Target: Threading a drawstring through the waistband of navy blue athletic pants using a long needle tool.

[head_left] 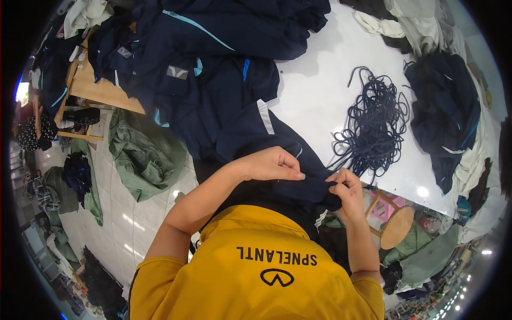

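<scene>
A dark navy garment (266, 130) with a light grey stripe lies over the near edge of the white table and down across my lap. My right hand (348, 193) pinches an edge of this garment between thumb and fingers. To its left, my left hand (274, 165) hovers over or rests on the same cloth, its fingers curled and thumb pressed against the forefinger. Whatever that pinch holds, if anything, is too small to make out. The garment's lower part is hidden by my hands and body.
A tangled heap of navy cord (373, 125) lies on the white table (314, 80), right of the garment. More navy clothing (229, 32) is piled at the back left, another navy piece (445, 112) at the far right. A green cloth bundle (141, 154) and a round wooden stool (397, 226) stand nearby.
</scene>
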Action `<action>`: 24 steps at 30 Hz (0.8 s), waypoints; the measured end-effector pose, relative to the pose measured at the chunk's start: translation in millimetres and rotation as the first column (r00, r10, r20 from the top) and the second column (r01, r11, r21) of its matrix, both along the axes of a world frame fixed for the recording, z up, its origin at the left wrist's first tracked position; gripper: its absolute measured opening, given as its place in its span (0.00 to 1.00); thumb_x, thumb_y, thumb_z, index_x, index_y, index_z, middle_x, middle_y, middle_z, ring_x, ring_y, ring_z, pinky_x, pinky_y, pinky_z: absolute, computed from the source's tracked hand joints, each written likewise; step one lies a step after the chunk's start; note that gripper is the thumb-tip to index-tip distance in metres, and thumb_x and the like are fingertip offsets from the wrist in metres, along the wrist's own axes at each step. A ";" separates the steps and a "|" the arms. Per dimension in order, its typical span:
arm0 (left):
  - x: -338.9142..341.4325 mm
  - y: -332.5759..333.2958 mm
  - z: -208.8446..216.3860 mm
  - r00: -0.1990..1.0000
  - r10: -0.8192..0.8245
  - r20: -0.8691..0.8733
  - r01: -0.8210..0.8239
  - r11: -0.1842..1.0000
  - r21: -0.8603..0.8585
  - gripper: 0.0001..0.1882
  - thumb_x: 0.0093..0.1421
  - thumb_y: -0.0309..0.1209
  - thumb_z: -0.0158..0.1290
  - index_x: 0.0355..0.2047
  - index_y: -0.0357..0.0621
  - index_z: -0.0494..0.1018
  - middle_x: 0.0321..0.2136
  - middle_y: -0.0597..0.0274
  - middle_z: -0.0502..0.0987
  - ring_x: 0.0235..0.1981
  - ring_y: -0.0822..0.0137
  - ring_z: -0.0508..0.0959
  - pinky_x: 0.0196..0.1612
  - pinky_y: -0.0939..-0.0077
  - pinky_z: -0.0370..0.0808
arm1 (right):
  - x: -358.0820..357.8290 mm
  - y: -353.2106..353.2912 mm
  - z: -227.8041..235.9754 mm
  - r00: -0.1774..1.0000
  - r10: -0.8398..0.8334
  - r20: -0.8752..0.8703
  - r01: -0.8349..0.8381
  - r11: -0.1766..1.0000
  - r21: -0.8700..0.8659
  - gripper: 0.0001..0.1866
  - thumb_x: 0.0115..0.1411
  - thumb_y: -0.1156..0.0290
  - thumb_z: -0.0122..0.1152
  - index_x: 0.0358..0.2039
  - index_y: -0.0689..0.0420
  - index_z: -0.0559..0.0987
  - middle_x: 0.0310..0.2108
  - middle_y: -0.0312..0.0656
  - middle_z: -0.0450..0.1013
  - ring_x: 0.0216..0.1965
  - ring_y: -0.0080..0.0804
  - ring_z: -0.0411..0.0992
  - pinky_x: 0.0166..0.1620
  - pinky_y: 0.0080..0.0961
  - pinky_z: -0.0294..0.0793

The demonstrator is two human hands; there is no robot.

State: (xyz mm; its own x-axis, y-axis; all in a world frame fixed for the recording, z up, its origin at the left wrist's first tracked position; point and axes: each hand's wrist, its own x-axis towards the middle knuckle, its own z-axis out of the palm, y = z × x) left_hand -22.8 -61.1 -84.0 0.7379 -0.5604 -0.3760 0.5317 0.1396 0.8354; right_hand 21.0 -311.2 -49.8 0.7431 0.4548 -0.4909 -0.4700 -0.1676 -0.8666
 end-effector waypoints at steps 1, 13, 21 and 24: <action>-0.7 -1.5 0.1 1.000 0.019 -0.001 -0.019 0.999 -0.028 0.12 0.61 0.33 0.56 0.24 0.39 0.75 0.16 0.77 0.67 0.18 0.84 0.62 0.23 0.86 0.57 | -1.9 1.0 -0.5 0.998 -0.035 -0.053 0.037 0.999 0.030 0.08 0.43 0.83 0.53 0.18 0.58 0.64 0.27 0.40 0.72 0.34 0.24 0.69 0.38 0.18 0.64; -6.1 -56.4 8.9 0.643 0.762 0.077 -0.763 0.646 -0.024 0.23 0.66 0.39 0.47 0.15 0.43 0.65 0.12 0.74 0.62 0.15 0.84 0.59 0.18 0.85 0.56 | -31.6 63.0 1.1 0.969 0.239 0.068 -0.248 0.949 0.194 0.11 0.53 0.82 0.63 0.31 0.56 0.69 0.26 0.30 0.67 0.27 0.15 0.66 0.31 0.12 0.65; -8.8 8.1 27.9 0.435 0.900 -0.008 -0.885 0.426 -0.189 0.34 0.69 0.55 0.21 0.45 0.42 0.69 0.31 0.60 0.78 0.28 0.73 0.75 0.32 0.82 0.65 | -18.4 52.3 -40.8 0.744 -0.373 -0.555 0.548 0.816 0.186 0.05 0.59 0.74 0.59 0.31 0.51 0.71 0.26 0.30 0.68 0.28 0.18 0.67 0.31 0.14 0.68; -15.5 -31.2 43.2 0.434 0.892 0.126 -0.877 0.450 -0.168 0.31 0.70 0.51 0.21 0.52 0.39 0.64 0.44 0.50 0.77 0.44 0.67 0.77 0.43 0.79 0.66 | -15.9 58.5 -42.2 0.759 -0.363 -0.541 0.562 0.785 0.262 0.06 0.60 0.71 0.59 0.30 0.51 0.70 0.24 0.30 0.65 0.27 0.18 0.64 0.33 0.14 0.66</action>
State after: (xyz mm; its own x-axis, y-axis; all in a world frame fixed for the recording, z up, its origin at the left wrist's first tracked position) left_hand -38.4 -92.3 -40.8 0.8894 0.4200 -0.1806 -0.0641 0.5056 0.8604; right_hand 5.1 -252.7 -91.9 0.6579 0.3337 -0.6751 -0.7361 0.4745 -0.4827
